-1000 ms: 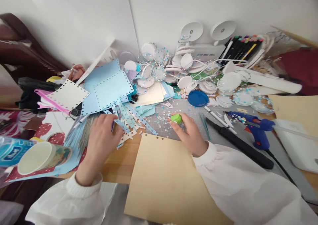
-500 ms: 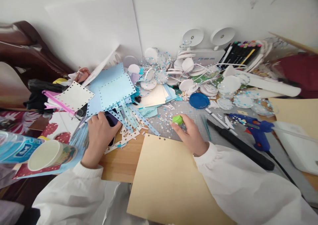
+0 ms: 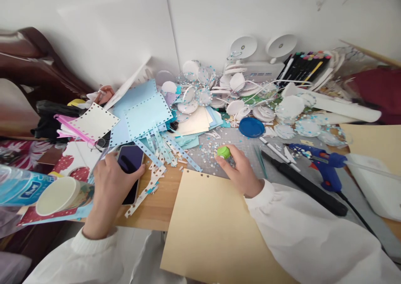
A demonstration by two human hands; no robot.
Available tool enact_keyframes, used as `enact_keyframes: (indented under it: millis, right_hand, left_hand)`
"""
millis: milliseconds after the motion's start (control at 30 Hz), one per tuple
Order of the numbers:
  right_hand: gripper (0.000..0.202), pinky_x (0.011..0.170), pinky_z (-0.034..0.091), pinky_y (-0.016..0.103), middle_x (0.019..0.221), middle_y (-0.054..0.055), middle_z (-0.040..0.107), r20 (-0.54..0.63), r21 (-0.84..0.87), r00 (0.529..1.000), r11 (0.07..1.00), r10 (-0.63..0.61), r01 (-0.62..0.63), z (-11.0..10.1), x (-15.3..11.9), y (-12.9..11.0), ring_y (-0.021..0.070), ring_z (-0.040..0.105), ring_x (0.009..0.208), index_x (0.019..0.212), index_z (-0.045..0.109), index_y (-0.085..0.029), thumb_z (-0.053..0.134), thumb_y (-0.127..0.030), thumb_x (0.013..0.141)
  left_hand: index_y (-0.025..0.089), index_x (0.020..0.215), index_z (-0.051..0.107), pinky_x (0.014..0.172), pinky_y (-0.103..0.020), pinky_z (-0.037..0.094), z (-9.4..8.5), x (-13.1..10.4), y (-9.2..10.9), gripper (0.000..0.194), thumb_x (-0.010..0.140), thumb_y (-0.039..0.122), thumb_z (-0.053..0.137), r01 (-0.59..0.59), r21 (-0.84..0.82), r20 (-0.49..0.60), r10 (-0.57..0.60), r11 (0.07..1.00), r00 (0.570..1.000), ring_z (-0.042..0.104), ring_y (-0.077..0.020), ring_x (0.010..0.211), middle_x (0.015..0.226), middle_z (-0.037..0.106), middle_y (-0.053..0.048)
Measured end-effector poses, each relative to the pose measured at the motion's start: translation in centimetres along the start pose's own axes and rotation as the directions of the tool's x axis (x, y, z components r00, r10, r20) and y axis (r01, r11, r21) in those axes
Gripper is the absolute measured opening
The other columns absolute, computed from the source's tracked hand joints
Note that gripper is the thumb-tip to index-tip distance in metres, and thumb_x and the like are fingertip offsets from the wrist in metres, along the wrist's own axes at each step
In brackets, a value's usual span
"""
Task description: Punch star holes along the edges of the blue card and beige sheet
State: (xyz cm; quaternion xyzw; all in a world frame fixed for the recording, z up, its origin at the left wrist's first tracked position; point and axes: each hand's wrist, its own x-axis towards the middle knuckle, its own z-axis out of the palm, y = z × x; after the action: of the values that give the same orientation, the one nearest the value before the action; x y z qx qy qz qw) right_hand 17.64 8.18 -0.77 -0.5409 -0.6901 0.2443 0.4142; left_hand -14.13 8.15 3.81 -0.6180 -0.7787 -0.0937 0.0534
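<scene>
My left hand (image 3: 111,188) spans a dark-screened smartphone (image 3: 130,161), thumb at its right edge and fingers by its left edge. The phone lies on the wooden table, its lower left part covered by the hand. Between the thumb and fingers of my right hand (image 3: 242,169) is a small green paper punch (image 3: 223,152). Just below that hand lies a large tan sheet of paper (image 3: 216,225), with several star-shaped holes along its top edge. Punched paper strips (image 3: 153,173) lie to the right of the phone, and small confetti (image 3: 209,148) is scattered left of the punch.
A paper cup (image 3: 59,196) and a bottle (image 3: 21,186) stand at the left edge. Blue punched sheets (image 3: 148,115) are piled behind the phone. On the right lie a blue glue gun (image 3: 326,167), a black stick-like tool (image 3: 303,183) and a blue lid (image 3: 251,127). White discs (image 3: 236,107) crowd the back.
My left hand has moved left and toward me with the phone, which has come out from under the paper strips. Some strips shifted toward me. My right hand stays in place with the punch.
</scene>
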Motion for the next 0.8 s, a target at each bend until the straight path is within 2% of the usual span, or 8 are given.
enact_keyframes:
  millis: [100, 200, 300, 467, 633, 800]
  right_hand:
    - [0.018, 0.08, 0.039, 0.035, 0.087, 0.003, 0.062, -0.002, -0.004, 1.0, 1.0, -0.006, 0.006, 0.0, 0.0, 0.0, 0.0207, 0.057, 0.085, 0.097, 0.051, -0.023, 0.052, -0.04, 0.091]
    - [0.019, 0.079, 0.04, 0.034, 0.087, 0.003, 0.062, -0.01, 0.001, 1.0, 1.0, -0.003, 0.003, 0.0, 0.0, 0.0, 0.0204, 0.057, 0.084, 0.096, 0.052, -0.023, 0.053, -0.041, 0.09]
    - [0.02, 0.078, 0.041, 0.033, 0.088, 0.003, 0.062, -0.02, 0.017, 1.0, 1.0, 0.008, -0.007, 0.1, 0.0, 0.0, 0.02, 0.057, 0.084, 0.095, 0.052, -0.022, 0.053, -0.042, 0.09]
    - [0.021, 0.076, 0.041, 0.032, 0.086, 0.003, 0.061, -0.018, 0.028, 1.0, 1.0, 0.014, -0.014, 0.2, 0.0, -0.1, 0.0195, 0.057, 0.084, 0.095, 0.053, -0.022, 0.053, -0.042, 0.089]
    - [0.02, 0.075, 0.041, 0.032, 0.087, 0.003, 0.062, -0.012, 0.021, 1.0, 1.0, 0.02, -0.02, 0.1, -0.1, -0.1, 0.0194, 0.057, 0.083, 0.096, 0.053, -0.022, 0.053, -0.041, 0.09]
    - [0.02, 0.075, 0.041, 0.032, 0.087, 0.003, 0.062, -0.009, 0.02, 1.0, 1.0, 0.007, -0.007, 0.1, -0.1, 0.0, 0.0194, 0.057, 0.083, 0.096, 0.053, -0.022, 0.054, -0.04, 0.089]
  left_hand:
    - [0.012, 0.124, 0.034, 0.083, -0.058, 0.043, -0.4, -0.4, 0.1, 0.069, 0.076, 0.055, 0.058, 0.018, -0.045, -0.043, -0.02, 0.999, 0.999, 0.05, -0.0482, 0.11, 0.11, 0.053, -0.023]
    - [0.01, 0.124, 0.037, 0.087, -0.058, 0.044, -0.4, -0.2, 0.4, 0.073, 0.071, 0.053, 0.064, 0.056, -0.071, -0.104, -0.063, 0.996, 0.993, 0.051, -0.0457, 0.11, 0.109, 0.055, -0.022]
    - [0.011, 0.12, 0.042, 0.087, -0.054, 0.046, 0.4, 0.5, 0.7, 0.074, 0.064, 0.052, 0.069, 0.06, -0.09, -0.133, -0.071, 0.994, 0.988, 0.054, -0.0423, 0.107, 0.105, 0.058, -0.02]
    - [0.008, 0.12, 0.044, 0.086, -0.049, 0.047, 2.1, 2.2, 1.5, 0.076, 0.065, 0.053, 0.069, -0.016, -0.109, -0.132, 0.001, 0.994, 0.991, 0.057, -0.0392, 0.103, 0.101, 0.06, -0.019]
    - [0.009, 0.12, 0.046, 0.087, -0.045, 0.047, 2.6, 3.5, 2.0, 0.074, 0.066, 0.054, 0.068, -0.013, -0.131, -0.032, 0.009, 0.991, 0.999, 0.06, -0.0354, 0.101, 0.101, 0.062, -0.018]
    - [0.015, 0.111, 0.052, 0.082, -0.041, 0.049, 1.1, 4.6, 0.8, 0.054, 0.081, 0.06, 0.049, 0.178, -0.349, 0.169, -0.125, 0.92, 0.978, 0.064, -0.0292, 0.092, 0.096, 0.066, -0.012]
